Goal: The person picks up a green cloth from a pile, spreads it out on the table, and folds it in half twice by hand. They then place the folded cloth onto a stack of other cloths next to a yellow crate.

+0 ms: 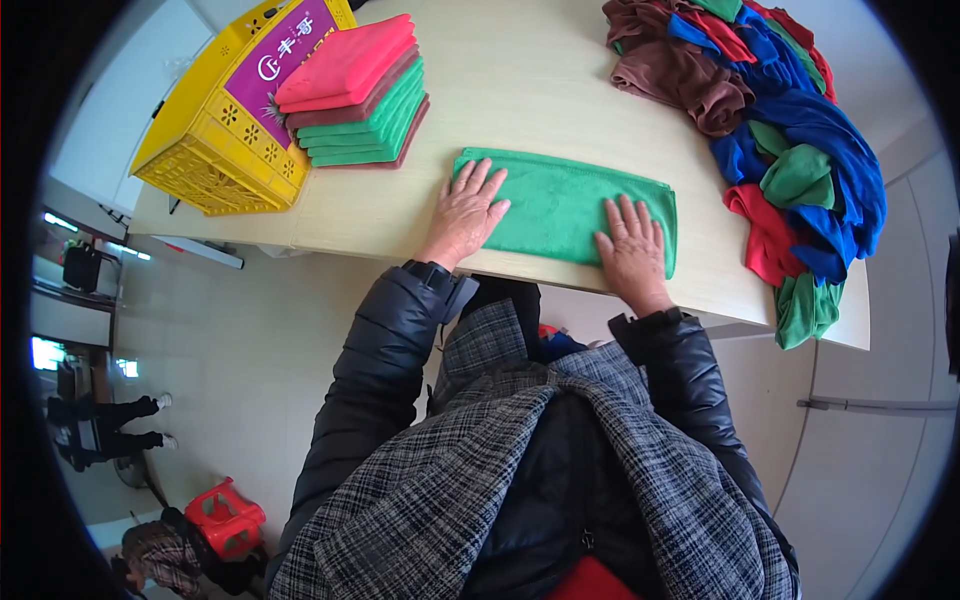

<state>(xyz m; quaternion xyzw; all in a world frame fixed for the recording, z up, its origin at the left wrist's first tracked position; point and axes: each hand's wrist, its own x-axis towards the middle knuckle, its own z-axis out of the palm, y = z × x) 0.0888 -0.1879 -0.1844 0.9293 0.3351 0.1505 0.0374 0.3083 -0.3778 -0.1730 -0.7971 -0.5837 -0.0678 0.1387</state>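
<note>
A green cloth [560,200], folded into a long rectangle, lies flat on the pale wooden table [520,70] near its front edge. My left hand [466,208] rests palm down on the cloth's left end, fingers spread. My right hand [630,250] presses flat on the cloth's right end, fingers apart. Neither hand grips anything. To the left of the cloth stands a neat stack of folded cloths [355,95], pink and red on top, green and maroon below.
A yellow plastic crate [215,150] sits at the table's left corner beside the stack. A loose heap of unfolded cloths [780,130] in brown, blue, red and green fills the right side. Far below left, a red stool [228,515] and other people stand on the floor.
</note>
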